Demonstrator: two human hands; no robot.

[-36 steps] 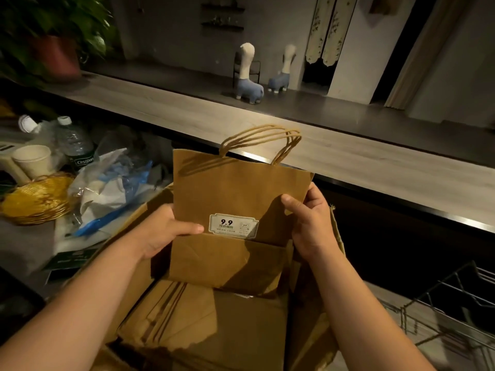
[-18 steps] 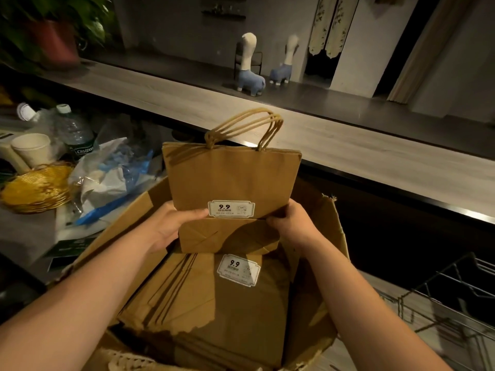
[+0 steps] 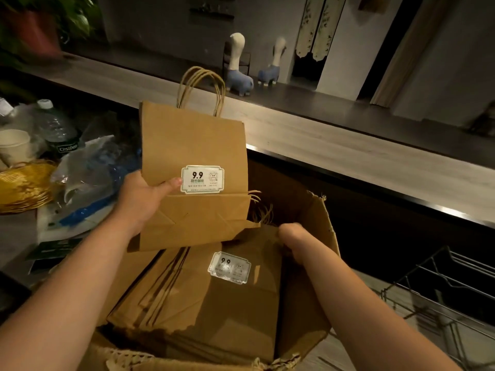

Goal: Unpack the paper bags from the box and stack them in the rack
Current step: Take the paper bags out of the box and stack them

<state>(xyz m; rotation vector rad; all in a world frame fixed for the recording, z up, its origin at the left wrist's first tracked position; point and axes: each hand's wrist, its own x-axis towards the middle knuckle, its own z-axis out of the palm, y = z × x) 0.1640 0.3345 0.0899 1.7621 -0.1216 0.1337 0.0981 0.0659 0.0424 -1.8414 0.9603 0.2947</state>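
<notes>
The left hand (image 3: pixel 142 199) has its grip on a flat paper bag (image 3: pixel 192 162), thumb pinching beside the label, holding it upright above the box (image 3: pixel 316 236). To its right, the right hand (image 3: pixel 292 236) curls its grip onto the top bag of the stack (image 3: pixel 214 290) inside the box. The wire rack (image 3: pixel 442 298) stands farther right.

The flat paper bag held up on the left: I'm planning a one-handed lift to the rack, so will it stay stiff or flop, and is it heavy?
The paper bag probably stays fairly stiff: held only near its lower left edge by the left hand, it stands upright without drooping. It is likely light, since a thumb pinch carries it. Its twisted handles may snag.
</notes>
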